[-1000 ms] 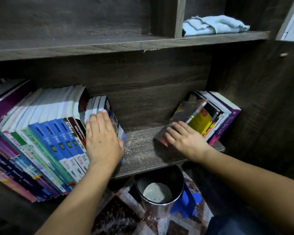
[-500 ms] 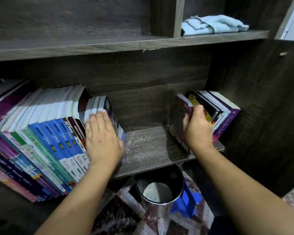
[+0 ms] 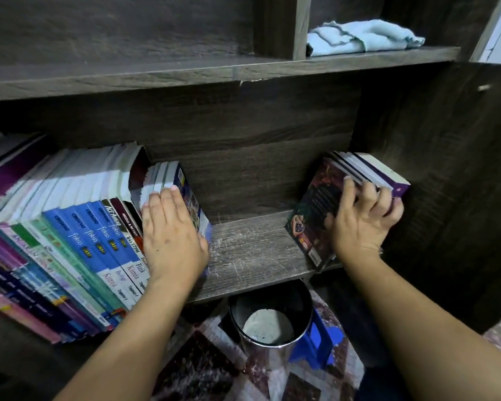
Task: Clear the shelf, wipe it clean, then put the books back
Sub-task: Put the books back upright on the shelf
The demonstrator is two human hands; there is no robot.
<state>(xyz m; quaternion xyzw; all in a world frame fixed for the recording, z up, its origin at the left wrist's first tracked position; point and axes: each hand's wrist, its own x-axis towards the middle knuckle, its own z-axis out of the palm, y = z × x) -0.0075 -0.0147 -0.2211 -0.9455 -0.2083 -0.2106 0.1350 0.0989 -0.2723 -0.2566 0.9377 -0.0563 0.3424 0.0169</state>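
A long row of books [image 3: 70,227] leans to the left on the dark wooden shelf [image 3: 252,250]. My left hand [image 3: 171,235] lies flat with straight fingers against the spines at the row's right end. At the shelf's right end a small stack of books [image 3: 370,175] leans against the side wall. My right hand [image 3: 365,218] grips that stack, fingers curled over the page edges, with a dark illustrated cover [image 3: 310,215] facing left. Between the two groups the shelf board is bare and scratched. A light blue cloth [image 3: 362,37] lies crumpled on the upper shelf.
A round metal bin [image 3: 269,325] stands on the floor just below the shelf's front edge, beside a blue object [image 3: 315,342]. A patterned rug [image 3: 209,369] covers the floor. The cabinet's dark side wall [image 3: 446,183] rises at the right.
My right hand lifted the dark-covered book from lying on the shelf, stood it up against the right stack, and now grips the stack. The left hand has stayed on the left row.
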